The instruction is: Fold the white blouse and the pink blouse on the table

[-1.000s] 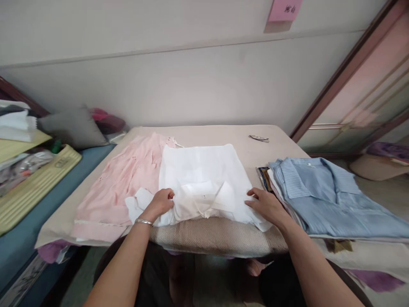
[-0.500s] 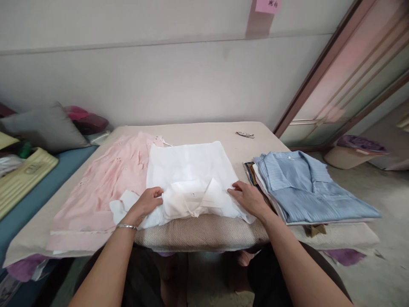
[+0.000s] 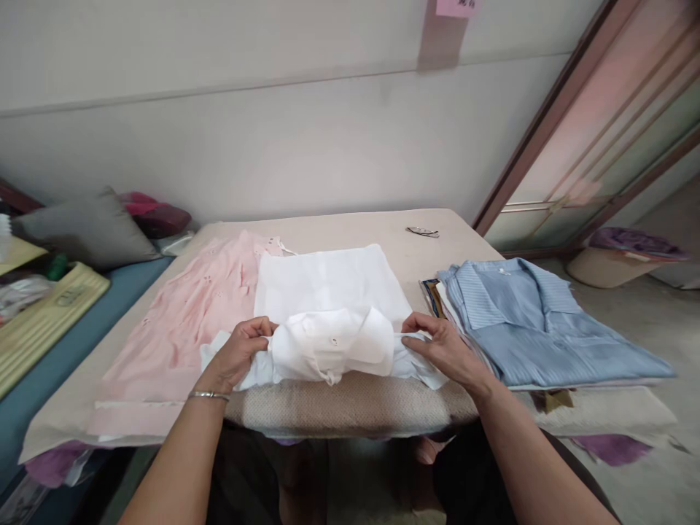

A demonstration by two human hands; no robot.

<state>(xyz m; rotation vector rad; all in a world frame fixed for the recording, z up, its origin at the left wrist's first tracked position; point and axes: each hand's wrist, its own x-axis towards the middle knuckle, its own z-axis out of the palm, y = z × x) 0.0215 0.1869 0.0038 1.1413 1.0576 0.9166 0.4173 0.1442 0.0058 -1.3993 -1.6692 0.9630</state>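
Collar [image 3: 328,328] of white shirt [image 3: 322,277] has lifted; my L hand [image 3: 240,351] + R hand [image 3: 448,348] now pinch its cloth either side, so prob both sides ctrl'd. Shirt's at near edge of beige table [image 3: 361,226], btwn pink garment [image 3: 191,313] & blue shirt [image 3: 547,343].

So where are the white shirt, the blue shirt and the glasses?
White shirt [image 3: 331,283], head view: its flat body.
Blue shirt [image 3: 555,348], head view: its front.
Glasses [image 3: 423,232], head view: the frame.

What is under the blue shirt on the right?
Under the blue shirt, a white edge and brown edge show at left, a brown piece in front; the rest is covered.
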